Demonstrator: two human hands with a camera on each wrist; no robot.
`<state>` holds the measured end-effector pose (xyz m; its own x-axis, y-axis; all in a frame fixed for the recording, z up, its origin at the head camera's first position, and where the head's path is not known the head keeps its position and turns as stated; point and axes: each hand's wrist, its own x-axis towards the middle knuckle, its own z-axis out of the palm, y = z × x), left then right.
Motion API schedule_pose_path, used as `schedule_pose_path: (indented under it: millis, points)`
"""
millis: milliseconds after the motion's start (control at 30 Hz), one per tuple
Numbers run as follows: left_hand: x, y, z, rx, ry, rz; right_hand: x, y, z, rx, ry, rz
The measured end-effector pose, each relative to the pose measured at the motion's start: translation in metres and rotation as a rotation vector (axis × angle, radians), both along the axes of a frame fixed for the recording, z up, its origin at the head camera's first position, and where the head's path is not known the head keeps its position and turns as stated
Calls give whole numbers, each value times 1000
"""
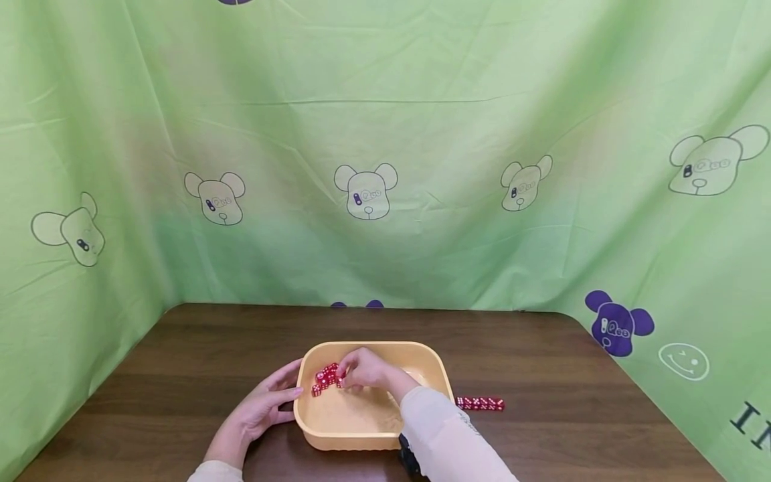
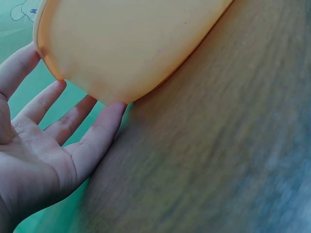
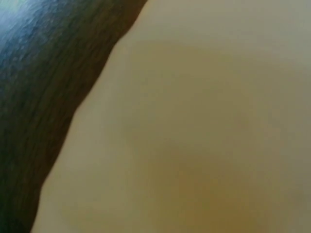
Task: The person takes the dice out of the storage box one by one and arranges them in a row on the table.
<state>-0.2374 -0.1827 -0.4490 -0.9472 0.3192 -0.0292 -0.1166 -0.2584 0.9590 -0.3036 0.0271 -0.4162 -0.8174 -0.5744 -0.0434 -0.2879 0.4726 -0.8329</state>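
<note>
A yellow-orange plastic basin (image 1: pixel 355 442) stands on the table, a small pile of red dice (image 1: pixel 328 375) in its left part. My left hand (image 1: pixel 262 408) is at the basin's left side, its spread, fairly straight fingertips touching the outer wall (image 2: pixel 131 53). Reaching in over the right rim, my right hand (image 1: pixel 366 369) has its fingers bent down at the pile and pinches a red die (image 1: pixel 340 383) at the fingertips. In the right wrist view the basin's blurred wall (image 3: pixel 194 121) fills most of the picture, and the hand is out of sight.
On the table right of the basin lies a straight row of red dice (image 1: pixel 482 404), its left end by the basin wall. The brown wooden table (image 1: pixel 211 348) is bordered by a green printed curtain (image 1: pixel 289 248) at the back and sides.
</note>
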Motion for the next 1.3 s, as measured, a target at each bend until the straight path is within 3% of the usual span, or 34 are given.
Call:
schedule_pose_path:
  millis: [300,667,1167,1300]
  points:
    - [0,0,1,-6,6,2,1,0,-1,21,-15,3]
    - [0,0,-1,-2,6,1,4,0,0,123,82,22]
    - [0,0,-1,-1,2,0,4,2,15,129,48,17]
    - [0,-1,-1,1,0,1,1,6,21,112,120,52]
